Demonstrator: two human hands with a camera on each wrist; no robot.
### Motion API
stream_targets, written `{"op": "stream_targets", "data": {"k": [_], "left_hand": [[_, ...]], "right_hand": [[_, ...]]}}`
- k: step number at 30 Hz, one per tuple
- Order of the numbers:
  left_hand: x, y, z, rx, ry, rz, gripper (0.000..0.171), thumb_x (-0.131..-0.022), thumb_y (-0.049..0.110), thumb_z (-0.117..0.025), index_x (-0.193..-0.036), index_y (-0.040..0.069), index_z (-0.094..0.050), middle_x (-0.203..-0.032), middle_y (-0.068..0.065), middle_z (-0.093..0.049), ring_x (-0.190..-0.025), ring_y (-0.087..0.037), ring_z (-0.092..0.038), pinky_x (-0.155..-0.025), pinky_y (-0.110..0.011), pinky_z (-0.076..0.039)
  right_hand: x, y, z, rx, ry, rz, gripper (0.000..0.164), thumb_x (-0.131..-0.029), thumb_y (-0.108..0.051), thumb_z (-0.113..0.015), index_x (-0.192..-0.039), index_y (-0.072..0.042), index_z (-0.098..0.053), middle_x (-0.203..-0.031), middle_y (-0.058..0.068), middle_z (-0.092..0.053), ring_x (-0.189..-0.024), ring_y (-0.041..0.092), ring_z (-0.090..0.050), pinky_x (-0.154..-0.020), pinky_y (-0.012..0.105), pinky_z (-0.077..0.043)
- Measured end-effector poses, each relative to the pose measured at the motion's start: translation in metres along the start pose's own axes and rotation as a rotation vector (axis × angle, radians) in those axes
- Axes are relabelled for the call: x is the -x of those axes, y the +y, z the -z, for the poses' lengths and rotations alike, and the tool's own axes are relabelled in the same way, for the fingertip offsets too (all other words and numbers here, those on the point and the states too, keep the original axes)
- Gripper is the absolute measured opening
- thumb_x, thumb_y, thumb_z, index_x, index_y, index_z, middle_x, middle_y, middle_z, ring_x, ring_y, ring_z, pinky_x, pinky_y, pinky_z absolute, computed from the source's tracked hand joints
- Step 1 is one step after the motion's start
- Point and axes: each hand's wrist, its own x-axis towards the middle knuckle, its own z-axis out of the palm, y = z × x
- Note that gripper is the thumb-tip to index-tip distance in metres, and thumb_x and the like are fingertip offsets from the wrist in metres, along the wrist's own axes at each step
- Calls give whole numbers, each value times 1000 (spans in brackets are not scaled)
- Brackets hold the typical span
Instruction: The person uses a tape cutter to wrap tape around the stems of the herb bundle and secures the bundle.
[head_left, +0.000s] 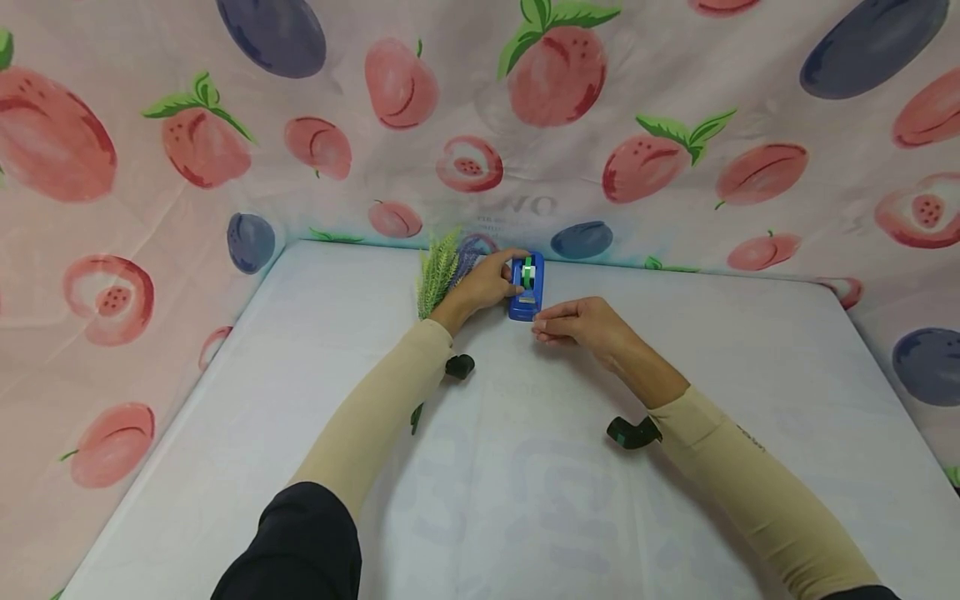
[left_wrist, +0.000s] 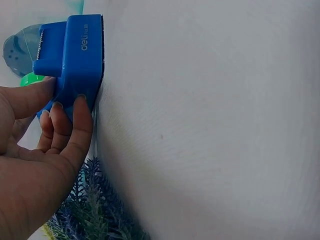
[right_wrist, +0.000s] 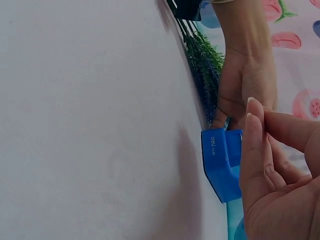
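Observation:
A blue tape dispenser with a green tape core stands at the far side of the white table. My left hand grips it from the left; in the left wrist view the thumb is at the green core and the fingers curl against the blue side. Just in front of the dispenser's near end is my right hand, its thumb and forefinger tips brought together. I cannot tell whether a strip of clear tape is between them. In the right wrist view these fingertips overlap the dispenser.
Green artificial stems and purple-blue flower sprigs lie just left of the dispenser, partly under my left arm. Behind the white table hangs a fruit-print cloth. Dark wrist-camera mounts jut from both sleeves.

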Motion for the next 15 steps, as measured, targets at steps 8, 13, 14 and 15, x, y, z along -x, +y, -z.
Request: {"op": "stream_targets", "data": {"k": [8,13,14,15], "left_hand": [[0,-1,0,12,-4,-11,60,-95,4,-71,-150,15,-50,-89,-7,-50,-76,-20,-46,-75,-33,-41],[0,-1,1,25,-6,-9,60,-95,4,-70,-150,15,-50,-89,-7,-50,-75,-20,-46,-74,-32,-42],[1,-1,1,27,-9,-8,60,-95,4,-70,-150,15,-50,-89,-7,-50,-75,-20,-47,-74,-32,-42],[1,-1,1,28,-12,-5,60,-95,4,-70,-150,15,-49,-89,-7,-49,-74,-20,-47,-73,-32,-43]], "right_hand": [[2,3,0,-17,-24,-30,36,-97,-9,-69,-125,13,-63,-98,7,-78,-84,11,-74,-83,29,-59],[4,6,-2,-15,-33,-29,33,-97,-9,-69,-122,12,-64,-99,9,-78,-85,12,-74,-82,29,-59],[4,6,-2,-14,-34,-32,32,-97,-9,-69,-122,11,-65,-99,9,-78,-85,12,-74,-83,30,-59],[5,6,-3,-15,-36,-37,32,-97,-9,-69,-122,11,-65,-99,9,-78,-85,12,-74,-83,30,-59]]}}
